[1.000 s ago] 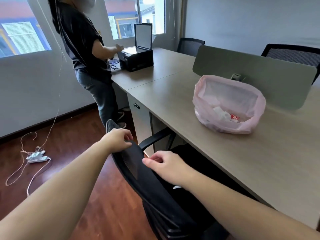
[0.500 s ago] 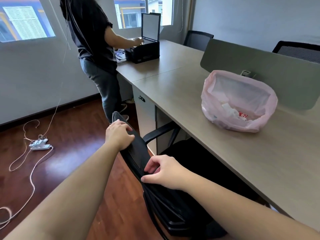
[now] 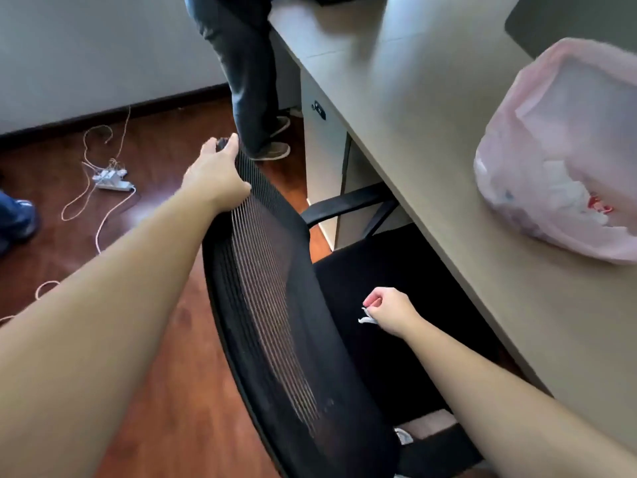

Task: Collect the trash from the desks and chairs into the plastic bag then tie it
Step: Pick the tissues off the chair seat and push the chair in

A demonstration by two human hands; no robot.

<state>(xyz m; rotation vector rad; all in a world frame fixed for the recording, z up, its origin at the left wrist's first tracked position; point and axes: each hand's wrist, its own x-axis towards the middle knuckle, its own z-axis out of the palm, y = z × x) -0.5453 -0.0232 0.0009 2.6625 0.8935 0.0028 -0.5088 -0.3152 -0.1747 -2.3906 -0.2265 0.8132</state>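
Fingers (image 3: pixel 375 300) of your right hand (image 3: pixel 391 312) are curled in, thumb and forefinger pinching a small white scrap (image 3: pixel 366 319) just over the black seat (image 3: pixel 396 263) of the chair (image 3: pixel 310 305). The scrap pokes out of the pinch on the side toward the chair's back (image 3: pixel 265 277). You cannot tell from this angle whether it touches the seat.

Your left hand (image 3: pixel 217 177) grips the top of that mesh back. The palm lies against its upper edge and the fingertips (image 3: pixel 230 143) are hooked over the far top corner. The chair stands with its back toward you and its seat tucked partly under the desk (image 3: pixel 413 98). Its far armrest (image 3: pixel 344 203) reaches in beneath the desk edge.

The bag (image 3: pixel 565 132) is pink and stands open on the desk, to the right of the chair and beyond its seat, well apart from your right hand. Its right side is cut off by the picture's edge. Inside it lies crumpled white trash (image 3: pixel 565 191) with a bit of red. The whole bag is blurred.

Just past the chair's far top corner, near your left fingertips, another person's legs (image 3: pixel 248 81) in dark jeans stand beside the desk. Left of the chair, a white power strip (image 3: pixel 112 179) lies on the wood floor (image 3: pixel 155 374), with pale cords (image 3: pixel 103 219) looping round it. Farther left of the chair, a blue shoe (image 3: pixel 17 215) shows at the picture's edge.
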